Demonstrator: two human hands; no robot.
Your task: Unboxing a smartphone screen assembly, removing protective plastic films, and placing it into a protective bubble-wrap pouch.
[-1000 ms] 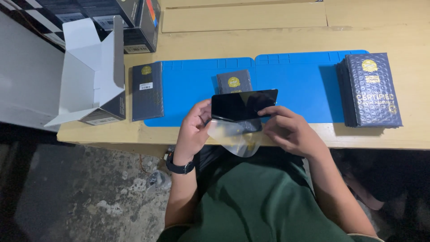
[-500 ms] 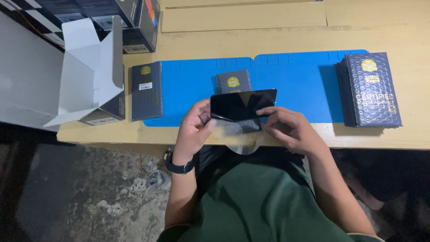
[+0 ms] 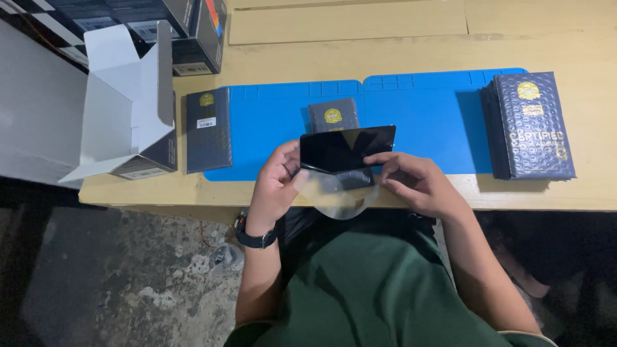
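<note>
A black phone (image 3: 347, 149) sits at the centre of the frame, held level above the near edge of the worktop (image 3: 385, 45). The left hand (image 3: 275, 183) has its grip closed on the phone's left end; the right hand (image 3: 414, 183) pinches a clear film (image 3: 334, 193) that hangs below the phone, and its fingertips are partly hidden behind it. The film is hard to make out against the lap. Behind lies a blue mat (image 3: 424, 115) with a small dark pouch (image 3: 332, 115), half covered by the phone. A dark flat packet (image 3: 207, 130) lies on the mat's left edge, an open white box (image 3: 128, 109) at upper left, and a stack of dark padded envelopes (image 3: 530, 125) at right.
</note>
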